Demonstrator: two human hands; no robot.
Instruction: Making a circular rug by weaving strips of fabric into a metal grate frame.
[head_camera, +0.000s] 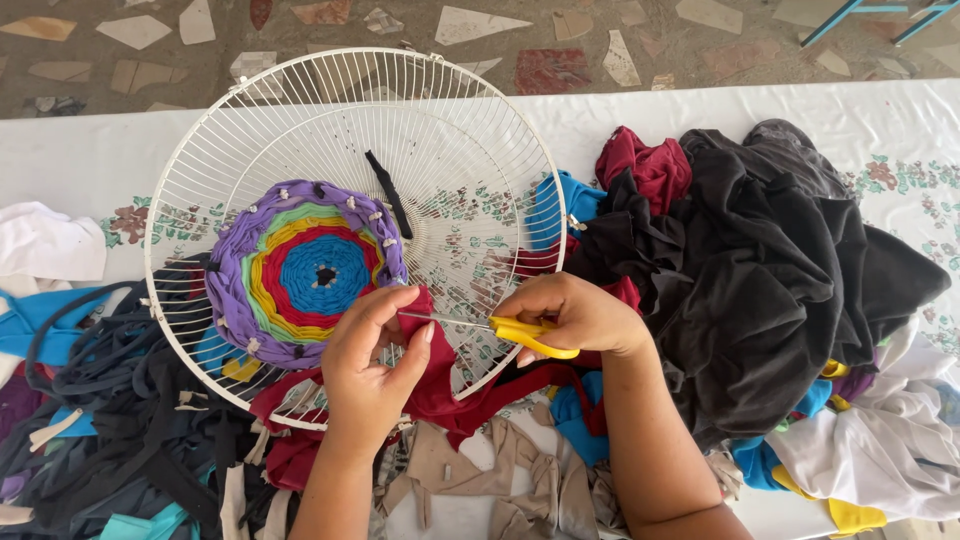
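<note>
My left hand (368, 365) pinches a red strip (430, 385) just below the woven disc (305, 270) on the white fan grille (460, 130). My right hand (575, 315) is closed around yellow scissors (520, 333), their blades pointing left and meeting the strip beside my left fingers. Black cloth (760, 270) is piled to the right, scraps (110, 400) to the left.

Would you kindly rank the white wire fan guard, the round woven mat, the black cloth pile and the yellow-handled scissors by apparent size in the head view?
1. White wire fan guard and black cloth pile: too alike in spread to rank.
2. Round woven mat.
3. Yellow-handled scissors, in the right hand.
</note>
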